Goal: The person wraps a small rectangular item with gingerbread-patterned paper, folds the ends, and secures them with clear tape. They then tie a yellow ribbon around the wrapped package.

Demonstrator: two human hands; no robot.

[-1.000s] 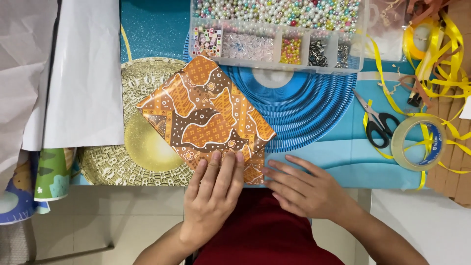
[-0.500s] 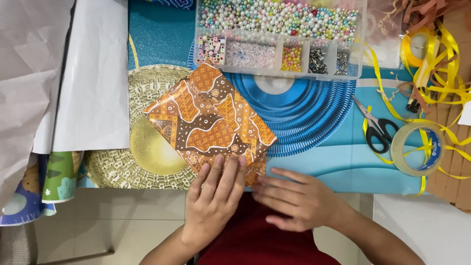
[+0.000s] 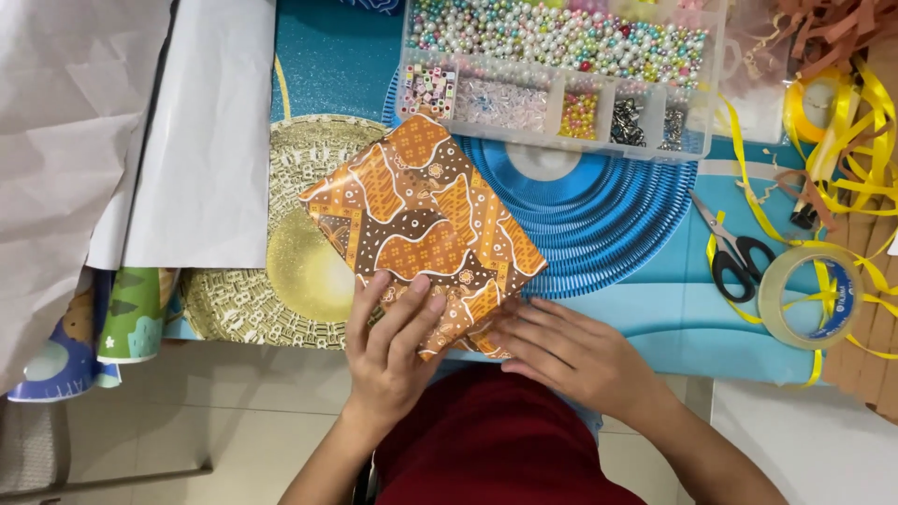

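Blue-patterned tabletop (image 3: 645, 290) carries a batik-wrapped parcel (image 3: 426, 224); left hand (image 3: 393, 341) lies flat pinning its near corner, right hand (image 3: 571, 351) spread open beside, steadying the edge.

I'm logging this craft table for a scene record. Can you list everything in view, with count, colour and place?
Wrapped parcel: one, orange-brown patterned, centre.
Bead box: one, clear, mixed beads, top.
Scissors: one, black handles, right.
Tape roll: one, clear, right.
Ribbon: tangled, yellow, top right.
White paper: sheets, left.
Rolled paper: green and blue rolls, number unclear, lower left.
Table cover: blue and gold, underneath.
Left hand: fingers flat on parcel.
Right hand: fingers at the parcel's near corner.
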